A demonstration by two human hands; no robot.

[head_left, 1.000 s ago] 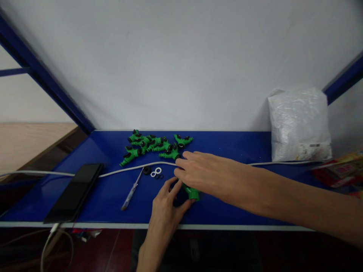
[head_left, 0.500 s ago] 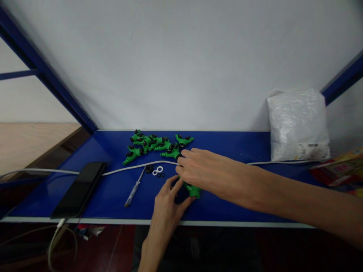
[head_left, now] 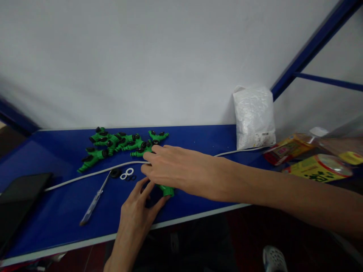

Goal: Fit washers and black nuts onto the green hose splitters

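Note:
Between my hands, close to the front edge of the blue shelf, is a green hose splitter (head_left: 168,190), partly hidden. My left hand (head_left: 138,204) grips it from the left, thumb against its round end. Over its top reaches my right hand (head_left: 170,166), with the fingers bent down; what the fingertips hold is hidden. Just beyond lies a pile of similar green hose splitters (head_left: 113,142) with black valve levers. White washers (head_left: 129,171), small black rings (head_left: 134,177) and a thicker black ring (head_left: 115,173) lie left of my hands, beside a clear-handled screwdriver (head_left: 92,207).
A white cable (head_left: 93,173) crosses the shelf behind my hands. At the left lies a black phone (head_left: 22,196). A white plastic parcel (head_left: 255,117) stands at the back right, with a yellow can (head_left: 320,168) and colourful packets (head_left: 292,147) beside it.
The camera view has swung to the right, so the shelf's contents appear further left and more items show on the right. Both hands stay at the same splitter in nearly the same pose.

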